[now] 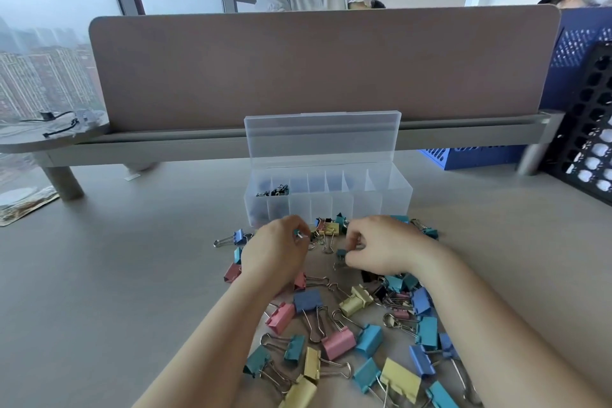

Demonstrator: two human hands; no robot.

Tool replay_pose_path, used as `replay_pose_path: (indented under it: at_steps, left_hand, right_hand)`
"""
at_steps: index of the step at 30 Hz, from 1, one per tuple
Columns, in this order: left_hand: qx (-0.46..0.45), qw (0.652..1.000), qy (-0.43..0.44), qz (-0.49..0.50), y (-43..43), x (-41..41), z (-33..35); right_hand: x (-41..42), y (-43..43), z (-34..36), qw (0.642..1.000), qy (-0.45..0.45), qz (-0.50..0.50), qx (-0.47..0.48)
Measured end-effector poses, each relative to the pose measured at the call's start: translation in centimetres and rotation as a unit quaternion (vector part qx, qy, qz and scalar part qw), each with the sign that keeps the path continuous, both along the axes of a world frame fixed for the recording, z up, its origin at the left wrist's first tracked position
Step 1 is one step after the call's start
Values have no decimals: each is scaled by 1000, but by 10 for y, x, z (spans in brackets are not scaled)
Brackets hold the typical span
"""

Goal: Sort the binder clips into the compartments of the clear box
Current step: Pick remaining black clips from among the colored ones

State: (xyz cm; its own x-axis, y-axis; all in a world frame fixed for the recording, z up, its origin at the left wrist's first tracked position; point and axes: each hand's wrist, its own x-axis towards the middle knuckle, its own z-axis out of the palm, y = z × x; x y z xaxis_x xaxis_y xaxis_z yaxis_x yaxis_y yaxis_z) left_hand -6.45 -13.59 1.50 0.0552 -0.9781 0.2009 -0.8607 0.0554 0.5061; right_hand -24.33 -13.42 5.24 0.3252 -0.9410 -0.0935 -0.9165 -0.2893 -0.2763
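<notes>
Head view, only camera. The clear box (395,200) sits on the counter (116,275) against the divider panel (298,69). Its lid (321,136) is hinged open and stands up at the back. Inside is one row of narrow compartments, left to right. Only the left end is loaded: a small batch of dark clips (276,190) about two slots in. There may be something dark in the end slot too, can't tell through the frosted wall. The other compartments look empty.

The binder clips (331,325) lie loose on the counter, from just in front of the box back toward the camera. Colours are pink, yellow, light blue, darker blue, teal and a few black, in mixed sizes. Big ones are nearest the camera, small ones up by the box wall.

Left hand (275,250): fingers curled, thumb and forefinger pinching what looks like a small clip (298,234), low over the pile near the box front. Exact colour is too small to call.

Right hand (381,247): fingers curled in, pinching a small teal clip (341,253), also just above the pile. Both forearms reach over the heap.

Status: early. One group is started in the box, nearly the whole pile is unsorted, and most slots are unused. My read is that this is the pick phase on the small clips, with the drop into the box not yet done. The large clips look like a tight fit for those narrow slots, so that's the likely snag.
</notes>
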Motion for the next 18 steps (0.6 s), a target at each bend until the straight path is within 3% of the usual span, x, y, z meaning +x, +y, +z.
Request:
replay_pose_path:
  at_steps: [5,8,18]
  left_hand:
    - [-10,995,-95,-18,-5,-6,1]
    - [-7,990,-140,-30,-4,-10,-1]
    - [12,991,-129,-24,-9,-3,-3]
  right_hand:
    - [7,-3,-10,992,3,-68,-108]
    - [12,-4,-19,990,27,-80,-114]
    - [20,-7,-22,990,38,-86,-110]
